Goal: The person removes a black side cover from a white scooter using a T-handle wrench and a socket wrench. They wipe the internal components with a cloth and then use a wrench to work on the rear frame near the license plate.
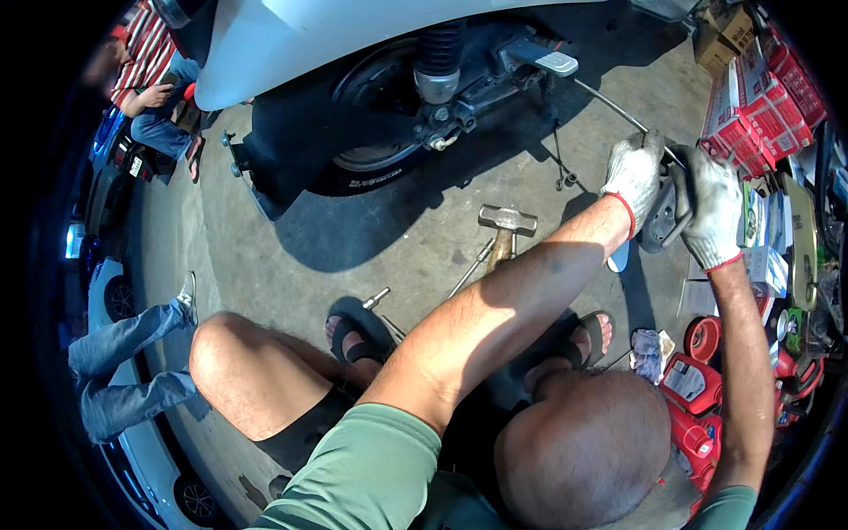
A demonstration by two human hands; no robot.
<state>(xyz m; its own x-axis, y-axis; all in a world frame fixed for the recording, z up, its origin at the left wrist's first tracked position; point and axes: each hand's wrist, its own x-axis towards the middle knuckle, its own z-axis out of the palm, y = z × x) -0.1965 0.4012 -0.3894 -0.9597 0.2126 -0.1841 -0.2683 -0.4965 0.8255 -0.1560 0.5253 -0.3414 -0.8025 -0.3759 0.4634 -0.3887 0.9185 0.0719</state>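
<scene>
Red cartons (742,115) and red bottles (692,384) at right, contents hidden; a forearm crosses the hammer's (508,221) handle. The left hand (634,179) grips a metal rod (611,103) beside the motorbike (283,53); the right hand (714,208) seemingly clasps a dark metal part (658,228).

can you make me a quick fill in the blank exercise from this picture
1. The heavy steel-headed hammer on the grey concrete floor has a handle made of ____.
2. The person's ____ grip, the one nearer the hammer, is closed around a long thin metal rod.
3. The white fabric gloves have cuffs edged in ____.
4. The printed red cardboard boxes stand toward the picture's ____ side.

Missing words: wood; left; red; right
</scene>
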